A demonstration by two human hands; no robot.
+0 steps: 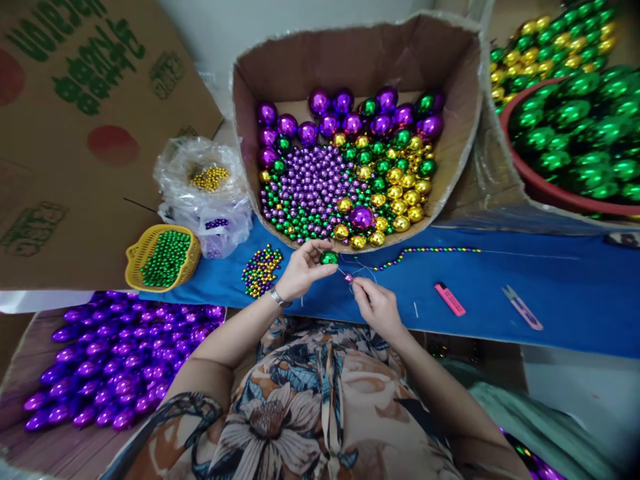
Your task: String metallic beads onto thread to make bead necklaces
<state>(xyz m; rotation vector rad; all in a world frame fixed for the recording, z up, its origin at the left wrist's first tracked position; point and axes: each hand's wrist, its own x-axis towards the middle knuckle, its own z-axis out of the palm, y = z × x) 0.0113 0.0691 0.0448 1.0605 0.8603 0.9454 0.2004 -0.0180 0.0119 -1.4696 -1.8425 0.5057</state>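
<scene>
Left hand: grip was clamped on the green ball, just before the box.
Right hand: grip was together at the purple bead, before the box; exactly what it pinched, I could not tell.
Strand: a stretch was already beaded, before the box.
Beads: many lay unstrung inside the box.

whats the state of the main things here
large carton: open, part-filled
yellow basket: part-filled with green beads
red basin: full of green balls
bead strand: laid out, thread trailing
pink lighter: lying unheld
snips: lying unheld
left hand: holding green ball
right hand: pinched at purple bead
</scene>
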